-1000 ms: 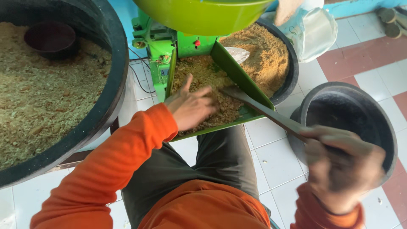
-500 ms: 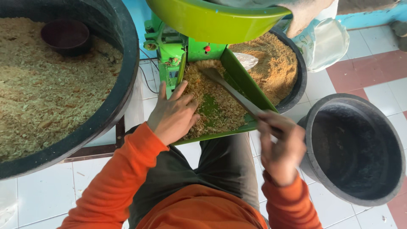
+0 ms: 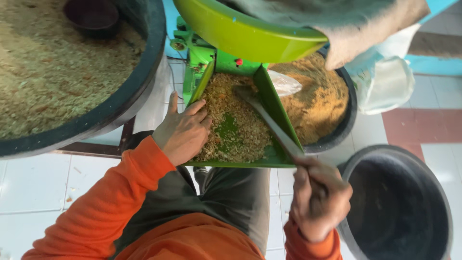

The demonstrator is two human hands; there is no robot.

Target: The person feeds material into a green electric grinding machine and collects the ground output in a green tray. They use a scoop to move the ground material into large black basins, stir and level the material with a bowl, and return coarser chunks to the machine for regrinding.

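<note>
The right hand point(image 3: 320, 202), which half a second ago was nearer the green tray point(image 3: 279, 103), has drawn back toward the body, its fingers clamped on the handle of a long flat scraper point(image 3: 269, 120) whose blade reaches ahead of them into the chopped feed point(image 3: 236, 127). The left hand point(image 3: 185, 130) stays on the tray's near left edge, fingers together and resting flat on the feed, thumb raised. A bare green patch now shows just beyond those fingers, so the scraping seems to be clearing the tray; an empty black tub point(image 3: 399, 202) sits right of the right hand.
</note>
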